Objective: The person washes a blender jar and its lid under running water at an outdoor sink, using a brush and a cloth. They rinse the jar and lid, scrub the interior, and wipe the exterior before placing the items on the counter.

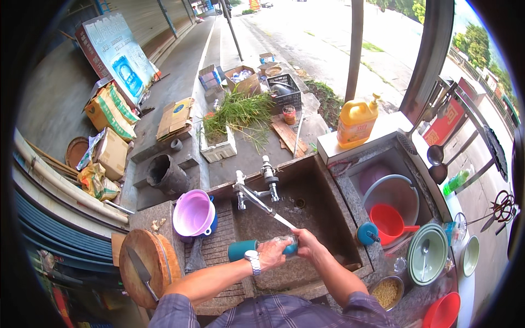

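Observation:
A teal cylindrical bottle [242, 251] lies sideways above the stone sink [322, 202]. My left hand [273, 253], with a watch on its wrist, is closed round its middle. At the bottle's right end, my right hand [308, 244] is closed, its fingers partly hidden. Between my hands a clear, bluish part shows. A stream of water runs from the metal faucet [254, 196] down beside my right hand's fingers. To the right, on the sink's edge, sits a teal lid with a loop [368, 234].
Left of the sink are a purple basin [193, 213] and a round chopping board [143, 268] bearing a cleaver [140, 267]. On the right stand a red dipper [385, 224], green bowls [420, 268], a bowl of yellow beans [388, 292] and a yellow detergent jug [356, 123].

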